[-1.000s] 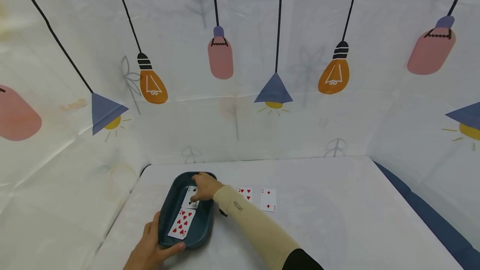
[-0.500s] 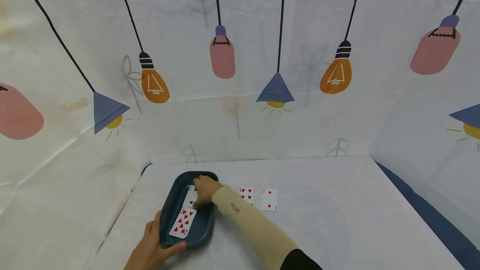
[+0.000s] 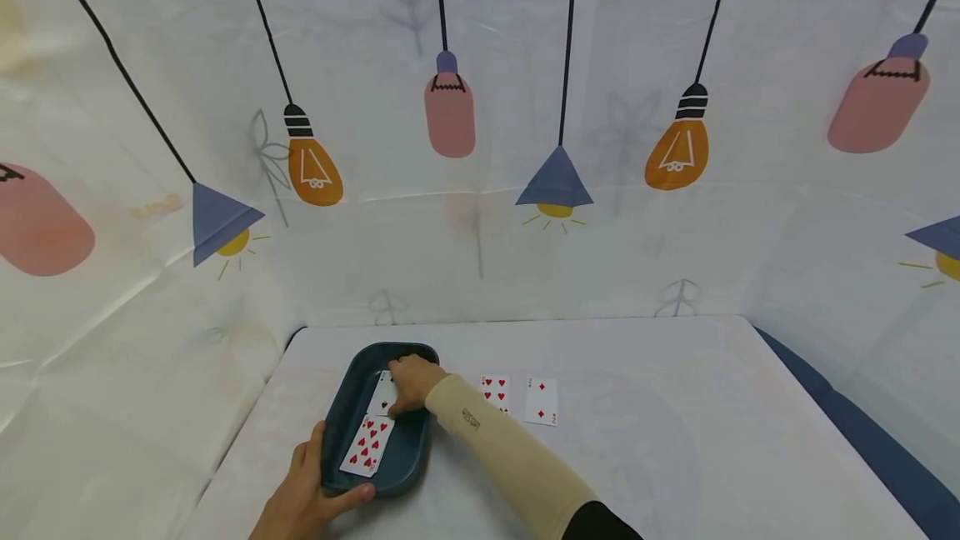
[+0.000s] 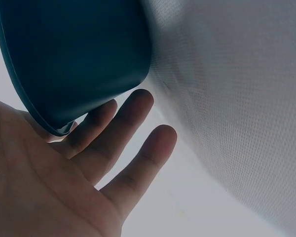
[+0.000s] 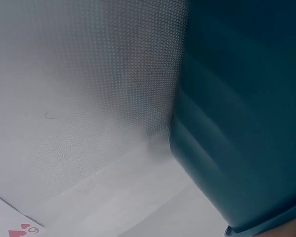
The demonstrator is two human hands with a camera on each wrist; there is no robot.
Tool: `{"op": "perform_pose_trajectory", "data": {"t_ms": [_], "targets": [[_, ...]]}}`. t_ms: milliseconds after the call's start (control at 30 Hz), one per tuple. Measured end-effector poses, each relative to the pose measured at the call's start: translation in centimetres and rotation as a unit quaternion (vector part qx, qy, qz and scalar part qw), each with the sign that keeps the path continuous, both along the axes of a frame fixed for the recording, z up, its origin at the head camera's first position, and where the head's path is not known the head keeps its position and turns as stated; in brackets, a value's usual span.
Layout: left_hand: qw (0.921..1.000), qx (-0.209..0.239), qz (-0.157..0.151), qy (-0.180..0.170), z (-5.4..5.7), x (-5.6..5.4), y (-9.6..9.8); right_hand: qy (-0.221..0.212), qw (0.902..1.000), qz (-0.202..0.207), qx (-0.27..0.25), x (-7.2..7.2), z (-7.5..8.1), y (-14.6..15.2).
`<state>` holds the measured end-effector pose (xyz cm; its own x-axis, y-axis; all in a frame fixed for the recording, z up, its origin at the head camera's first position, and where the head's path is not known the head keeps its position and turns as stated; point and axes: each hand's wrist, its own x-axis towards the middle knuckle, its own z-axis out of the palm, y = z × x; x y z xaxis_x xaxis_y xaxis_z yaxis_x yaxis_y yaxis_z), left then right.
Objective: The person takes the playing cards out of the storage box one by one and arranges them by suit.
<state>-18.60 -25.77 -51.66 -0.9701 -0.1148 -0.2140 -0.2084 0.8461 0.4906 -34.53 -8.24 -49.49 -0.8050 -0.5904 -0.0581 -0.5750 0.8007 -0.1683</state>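
Note:
A dark teal tray [image 3: 408, 452] stands at the table's left. My left hand [image 3: 303, 482] holds its near-left corner, thumb along the near rim. In the left wrist view its fingers [image 4: 130, 116] lie nearly straight beside the tray's outer wall. My right hand [image 3: 415, 382] reaches over the far right rim into the tray. Its curled fingers and thumb pinch a black-suit playing card [image 3: 381, 398] along the right side; that part is hidden. Nearer to me in the tray, a hearts card [image 3: 367, 446] lies face up, seemingly on another card.
Right of the tray, a hearts card [image 3: 495, 390] and a two of diamonds [image 3: 542, 401] lie face up on the white table [image 3: 660, 440]. The right sleeve [image 3: 502, 448] passes just in front of the hearts card. A printed white cloth [image 3: 495, 248] hangs behind the table.
My right thumb has slid from the middle of the black-suit card toward its near right corner. Both cards in the tray and my left hand stay put; the view has shifted slightly.

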Motion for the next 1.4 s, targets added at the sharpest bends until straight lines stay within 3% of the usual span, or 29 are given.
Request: {"op": "perform_pose_trajectory", "data": {"t_ms": [467, 1400], "targets": [[1.0, -0.001, 0.001, 0.001, 0.0, -0.17, -0.04, 0.026, 0.9994, 0.02, 0.012, -0.51, -0.39, 0.0], [0.9997, -0.007, -0.011, 0.021, 0.15, 0.15, -0.08, 0.016, 0.9995, 0.011, 0.027, -0.61, -0.56, -0.24]]}}
